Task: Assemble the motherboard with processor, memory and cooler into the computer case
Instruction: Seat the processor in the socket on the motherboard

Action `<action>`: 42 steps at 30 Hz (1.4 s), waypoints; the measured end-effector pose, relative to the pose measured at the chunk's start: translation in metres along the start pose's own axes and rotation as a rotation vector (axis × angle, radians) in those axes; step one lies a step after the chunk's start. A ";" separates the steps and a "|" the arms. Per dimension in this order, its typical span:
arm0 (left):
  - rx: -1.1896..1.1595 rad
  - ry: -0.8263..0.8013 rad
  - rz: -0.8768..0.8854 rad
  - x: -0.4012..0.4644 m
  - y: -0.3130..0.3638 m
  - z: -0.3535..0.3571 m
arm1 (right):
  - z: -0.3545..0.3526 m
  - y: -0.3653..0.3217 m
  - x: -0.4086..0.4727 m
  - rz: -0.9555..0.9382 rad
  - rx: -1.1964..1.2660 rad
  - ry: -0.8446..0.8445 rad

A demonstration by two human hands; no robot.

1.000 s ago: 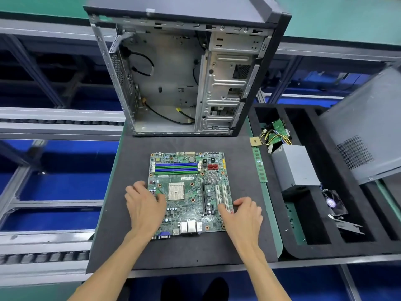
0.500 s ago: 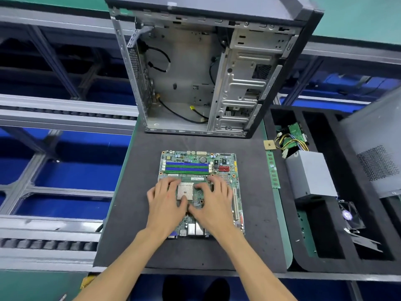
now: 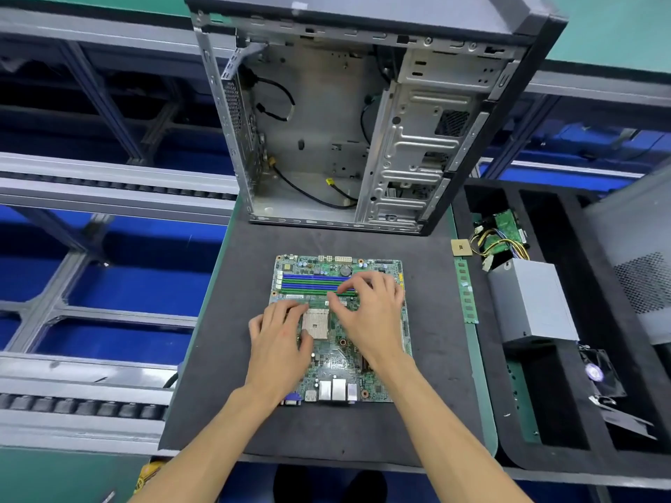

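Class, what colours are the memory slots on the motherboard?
The memory slots alternate blue and green, clearest in the head view, near the motherboard's far edge.

Dark foam mat [image 3: 326,433] lies on the green worktop [image 3: 484,401], spreading under and around both the left grip [image 3: 279,343] and the right grip [image 3: 370,314].

Right of the right grip, well apart: black foam tray [image 3: 581,470] with long compartments. One holds a grey power supply box [image 3: 530,299]. Its yellow-and-black wire bundle [image 3: 497,245] lies just beyond the box, with a small green circuit board [image 3: 508,221] beside it.

Further right: grey perforated metal panel [image 3: 639,270], tilted.

Left of the left grip, well apart: roller conveyor [image 3: 90,408]. Grey metal rails [image 3: 109,190] stand further off, over a blue surface [image 3: 127,285].
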State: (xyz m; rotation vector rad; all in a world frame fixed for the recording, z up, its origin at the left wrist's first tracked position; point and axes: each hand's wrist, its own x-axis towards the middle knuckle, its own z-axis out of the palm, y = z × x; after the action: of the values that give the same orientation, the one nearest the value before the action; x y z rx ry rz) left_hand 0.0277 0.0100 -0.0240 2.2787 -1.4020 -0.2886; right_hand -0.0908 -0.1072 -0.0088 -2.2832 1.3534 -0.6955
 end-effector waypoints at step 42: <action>-0.083 -0.311 0.193 0.193 0.250 0.144 | -0.107 0.168 0.040 0.347 0.267 0.211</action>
State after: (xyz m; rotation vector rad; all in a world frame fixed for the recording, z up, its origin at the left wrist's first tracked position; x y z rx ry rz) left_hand -0.1382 -0.2944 -0.0215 2.0757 -1.7145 -0.6475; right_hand -0.2546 -0.2280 -0.0090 -1.7497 1.5922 -0.9495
